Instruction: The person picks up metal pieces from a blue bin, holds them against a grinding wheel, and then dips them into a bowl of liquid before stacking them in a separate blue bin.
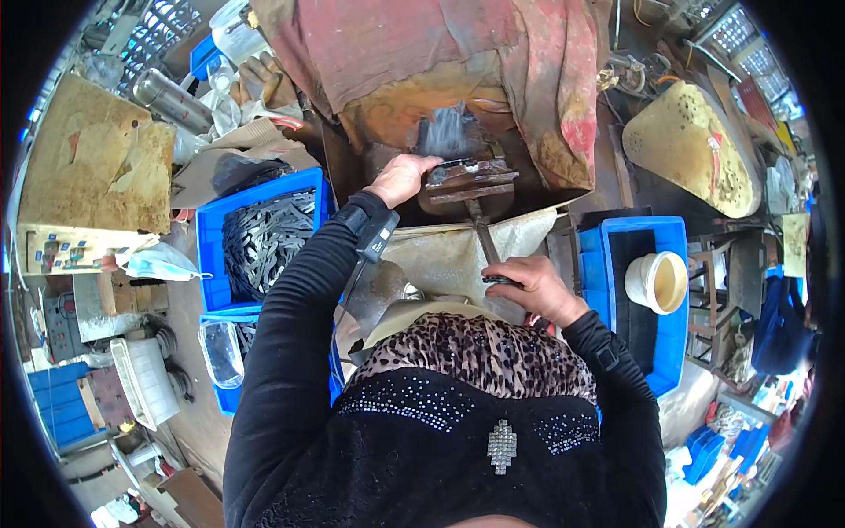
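Observation:
My left hand (400, 179) reaches into a hooded machine, its fingers closed at the end of a thin dark metal piece (454, 164). That piece lies along a rusty metal rest (471, 180), just in front of a blurred grey, streaky mass (445, 130). Nearer to me, my right hand (539, 289) is closed around small dark strips (502, 281), beside the bar (484, 239) that runs down from the rest. How many strips it holds is hidden by the fingers.
A blue crate (204, 251) full of dark metal strips stands left. On the right, another blue crate (678, 308) carries a white bucket (662, 283). Stained red cloth (422, 44) hangs over the machine. A plastic sheet (440, 255) lies below the rest.

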{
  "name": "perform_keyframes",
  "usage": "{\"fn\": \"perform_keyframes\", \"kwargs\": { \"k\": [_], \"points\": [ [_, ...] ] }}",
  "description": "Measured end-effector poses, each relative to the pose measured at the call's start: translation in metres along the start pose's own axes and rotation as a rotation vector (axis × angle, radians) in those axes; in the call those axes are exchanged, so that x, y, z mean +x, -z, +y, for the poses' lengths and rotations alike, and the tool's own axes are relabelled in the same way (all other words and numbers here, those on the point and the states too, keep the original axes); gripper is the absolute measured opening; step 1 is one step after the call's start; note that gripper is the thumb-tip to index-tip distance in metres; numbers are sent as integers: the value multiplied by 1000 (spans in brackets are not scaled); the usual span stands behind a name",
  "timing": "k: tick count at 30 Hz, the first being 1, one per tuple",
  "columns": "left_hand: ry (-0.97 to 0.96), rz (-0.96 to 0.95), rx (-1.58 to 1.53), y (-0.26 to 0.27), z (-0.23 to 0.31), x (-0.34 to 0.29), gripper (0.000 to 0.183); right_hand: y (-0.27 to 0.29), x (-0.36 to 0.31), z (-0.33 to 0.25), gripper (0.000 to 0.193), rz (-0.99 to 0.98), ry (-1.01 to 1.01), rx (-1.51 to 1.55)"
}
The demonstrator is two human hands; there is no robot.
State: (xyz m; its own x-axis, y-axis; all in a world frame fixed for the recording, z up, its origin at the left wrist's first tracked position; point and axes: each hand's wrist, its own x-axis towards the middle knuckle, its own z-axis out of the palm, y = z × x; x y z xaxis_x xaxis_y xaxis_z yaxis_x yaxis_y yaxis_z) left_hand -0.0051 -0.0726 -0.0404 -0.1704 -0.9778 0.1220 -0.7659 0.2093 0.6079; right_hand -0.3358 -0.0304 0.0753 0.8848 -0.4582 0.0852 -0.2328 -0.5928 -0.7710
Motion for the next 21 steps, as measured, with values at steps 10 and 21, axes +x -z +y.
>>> {"fn": "perform_keyframes", "kwargs": {
  "k": [10, 21],
  "points": [
    [-75, -96, 129, 4, -6, 3, 49, -1, -3, -6, 36, 8, 79, -199],
    [-11, -92, 156, 15, 6, 3, 47, 7, 5, -9, 42, 75, 193, -273]
  ]
}}
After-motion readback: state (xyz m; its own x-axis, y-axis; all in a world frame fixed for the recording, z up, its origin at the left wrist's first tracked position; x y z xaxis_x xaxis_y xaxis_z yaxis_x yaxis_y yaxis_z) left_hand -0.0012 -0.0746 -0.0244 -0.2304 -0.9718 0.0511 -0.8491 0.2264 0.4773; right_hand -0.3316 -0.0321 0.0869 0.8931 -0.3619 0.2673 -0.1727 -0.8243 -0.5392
